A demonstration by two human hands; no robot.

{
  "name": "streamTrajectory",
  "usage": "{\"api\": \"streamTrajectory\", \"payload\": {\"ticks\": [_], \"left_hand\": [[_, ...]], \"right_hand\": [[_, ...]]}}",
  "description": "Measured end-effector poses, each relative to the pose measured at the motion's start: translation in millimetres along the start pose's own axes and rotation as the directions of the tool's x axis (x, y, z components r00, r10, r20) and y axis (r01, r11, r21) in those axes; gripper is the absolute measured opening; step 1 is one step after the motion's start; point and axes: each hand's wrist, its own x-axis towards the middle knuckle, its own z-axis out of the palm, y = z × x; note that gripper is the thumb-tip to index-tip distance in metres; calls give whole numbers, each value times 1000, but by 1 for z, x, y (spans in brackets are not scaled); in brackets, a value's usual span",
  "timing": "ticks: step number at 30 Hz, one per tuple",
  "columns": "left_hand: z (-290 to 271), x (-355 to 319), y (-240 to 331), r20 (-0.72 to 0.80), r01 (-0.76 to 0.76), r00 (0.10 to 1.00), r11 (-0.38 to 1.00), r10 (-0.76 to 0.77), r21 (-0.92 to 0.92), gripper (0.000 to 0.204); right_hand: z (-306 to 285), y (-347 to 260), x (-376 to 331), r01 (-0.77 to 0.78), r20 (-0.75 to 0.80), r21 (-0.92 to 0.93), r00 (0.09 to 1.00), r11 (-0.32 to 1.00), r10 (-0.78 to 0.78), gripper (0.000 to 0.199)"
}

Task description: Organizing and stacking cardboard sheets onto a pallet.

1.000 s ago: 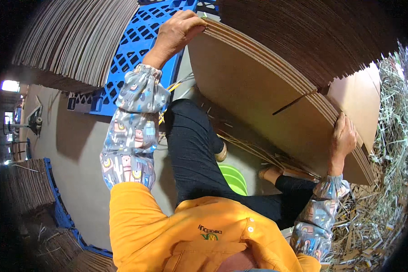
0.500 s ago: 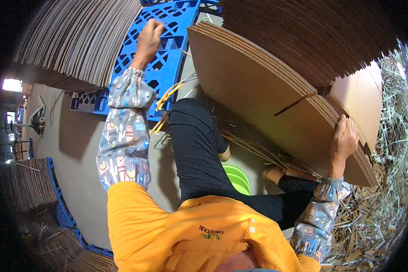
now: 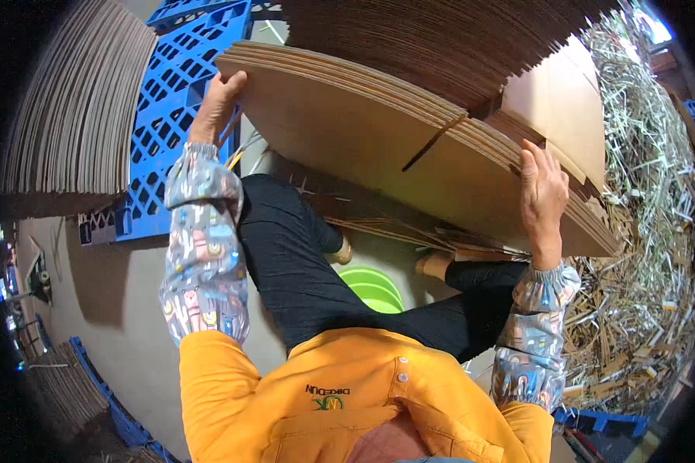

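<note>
A bundle of several brown cardboard sheets (image 3: 347, 147) leans on edge in front of me, with a dark slot cut into its face. At its far left end, my left hand (image 3: 221, 94) is closed round the corner, thumb on the near face. My right hand (image 3: 544, 189) lies against the upper edge toward the right end, its fingers stretched out and the thumb a little apart. Patterned sleeve covers reach both wrists.
Tall cardboard stacks stand at the back left (image 3: 77, 100) and back centre (image 3: 425, 38). A blue plastic pallet (image 3: 158, 147) lies beyond my left arm. Between my legs is a green basin (image 3: 371, 287). Shredded strips (image 3: 641, 231) pile up on the right.
My left hand has come down from above the pallet and taken hold of the sheets' left end. My right hand's fingers have straightened on the edge. The view has shifted rightward.
</note>
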Motion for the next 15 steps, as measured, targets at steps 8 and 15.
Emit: {"api": "streamTrajectory", "payload": {"ticks": [8,15], "left_hand": [[18,-14,1,31,-32,999,999,33,-28,53],[46,-28,25,16,-64,998,996,65,-58,48]], "right_hand": [[-5,-9,1,88,101,-44,991,995,-84,57],[15,-116,52,411,-267,7,879,911,-395,73]]}}
